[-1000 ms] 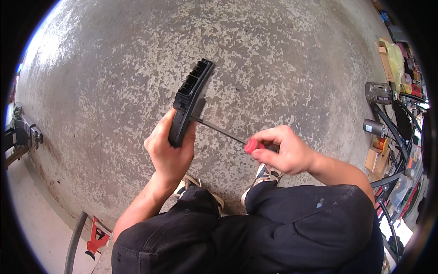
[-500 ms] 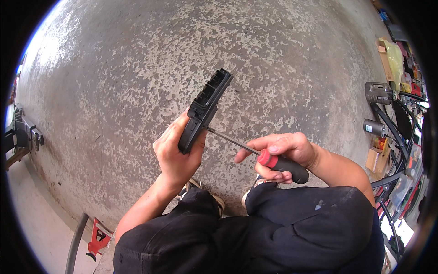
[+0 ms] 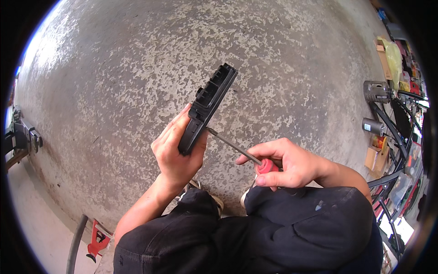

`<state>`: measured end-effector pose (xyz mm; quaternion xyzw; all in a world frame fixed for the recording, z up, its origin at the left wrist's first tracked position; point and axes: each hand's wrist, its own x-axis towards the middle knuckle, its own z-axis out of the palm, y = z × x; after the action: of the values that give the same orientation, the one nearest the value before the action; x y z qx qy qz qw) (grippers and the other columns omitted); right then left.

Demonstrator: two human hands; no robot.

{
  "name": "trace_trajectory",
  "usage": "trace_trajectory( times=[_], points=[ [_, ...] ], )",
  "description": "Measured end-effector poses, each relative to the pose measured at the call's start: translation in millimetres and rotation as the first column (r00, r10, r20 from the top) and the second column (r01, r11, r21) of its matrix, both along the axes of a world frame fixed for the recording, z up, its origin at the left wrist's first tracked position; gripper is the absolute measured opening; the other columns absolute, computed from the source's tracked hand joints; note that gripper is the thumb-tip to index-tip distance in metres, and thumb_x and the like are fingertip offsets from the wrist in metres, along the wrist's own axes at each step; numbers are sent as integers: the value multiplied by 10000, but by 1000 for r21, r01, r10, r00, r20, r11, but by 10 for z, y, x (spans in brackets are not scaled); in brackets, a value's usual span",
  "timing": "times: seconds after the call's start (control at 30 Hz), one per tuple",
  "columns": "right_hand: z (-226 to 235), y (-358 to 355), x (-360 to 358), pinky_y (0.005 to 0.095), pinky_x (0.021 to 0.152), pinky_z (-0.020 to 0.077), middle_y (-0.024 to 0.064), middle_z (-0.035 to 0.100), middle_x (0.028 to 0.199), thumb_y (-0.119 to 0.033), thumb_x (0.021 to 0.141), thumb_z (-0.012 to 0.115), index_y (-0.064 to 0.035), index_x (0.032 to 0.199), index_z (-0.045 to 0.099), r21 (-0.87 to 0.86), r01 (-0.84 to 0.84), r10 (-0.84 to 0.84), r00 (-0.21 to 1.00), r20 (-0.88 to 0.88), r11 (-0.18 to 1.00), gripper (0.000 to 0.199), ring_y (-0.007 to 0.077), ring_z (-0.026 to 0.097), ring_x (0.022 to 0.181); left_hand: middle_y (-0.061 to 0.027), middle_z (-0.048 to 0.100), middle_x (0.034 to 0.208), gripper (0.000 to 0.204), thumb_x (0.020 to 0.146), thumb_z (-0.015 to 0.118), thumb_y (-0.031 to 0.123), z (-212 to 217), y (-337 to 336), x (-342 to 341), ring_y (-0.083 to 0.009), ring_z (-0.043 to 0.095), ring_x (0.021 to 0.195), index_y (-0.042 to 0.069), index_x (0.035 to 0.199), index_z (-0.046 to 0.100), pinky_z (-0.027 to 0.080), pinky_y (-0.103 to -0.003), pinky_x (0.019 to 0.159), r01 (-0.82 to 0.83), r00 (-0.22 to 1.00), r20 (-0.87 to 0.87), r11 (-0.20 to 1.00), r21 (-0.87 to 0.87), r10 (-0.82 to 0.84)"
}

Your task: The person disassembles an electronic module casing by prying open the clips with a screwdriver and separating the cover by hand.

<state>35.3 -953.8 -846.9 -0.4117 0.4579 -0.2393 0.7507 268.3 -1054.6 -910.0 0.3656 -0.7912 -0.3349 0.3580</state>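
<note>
My left hand is closed around the lower end of a long black plastic part, which has open ribbed pockets along its upper left side. It is held tilted above the floor, its far end pointing up and right. In my right hand is a screwdriver with a red and black handle, most of it hidden by the palm and fingers. Its metal shaft runs up and left, and the tip is at the part's right side, near my left fingers. Whether the tip touches a screw cannot be seen.
Worn concrete floor spreads ahead of my knees. Along the right edge stand a black metal frame, a cardboard box and a dark canister. A red metal stand is at lower left, a metal clamp-like fixture further up.
My right hand has rolled over the screwdriver handle, its back now facing up and covering the black part. The plastic part has shifted slightly up and right.
</note>
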Motion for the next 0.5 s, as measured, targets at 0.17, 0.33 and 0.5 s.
trace_trajectory(
  times=[0.17,0.33,0.5],
  points=[
    [-197,133,-6,247,558,478,108,569,809,-115,873,578,106,1357,411,631,-86,-486,562,670,771,558,135,555,601,-244,693,1060,378,722,762,-10,-28,49,27,-380,679,1053,-57,1073,628,560,-389,854,96,993,-65,995,7,-95],
    [-188,176,-96,301,757,556,168,625,929,-41,858,549,110,1385,399,585,-74,-421,623,659,808,568,239,695,823,-244,692,1061,391,720,761,-18,-20,83,-19,-387,678,1052,-57,1082,621,562,-391,847,132,986,-104,991,-15,-133],
    [34,88,-26,268,734,525,69,638,885,67,870,545,55,1394,445,48,83,-89,988,128,995,534,104,623,760,-255,685,1081,395,736,760,-4,-21,100,-64,-381,678,1049,-63,1100,617,558,-392,862,58,996,-65,998,-22,-60]
  ],
)
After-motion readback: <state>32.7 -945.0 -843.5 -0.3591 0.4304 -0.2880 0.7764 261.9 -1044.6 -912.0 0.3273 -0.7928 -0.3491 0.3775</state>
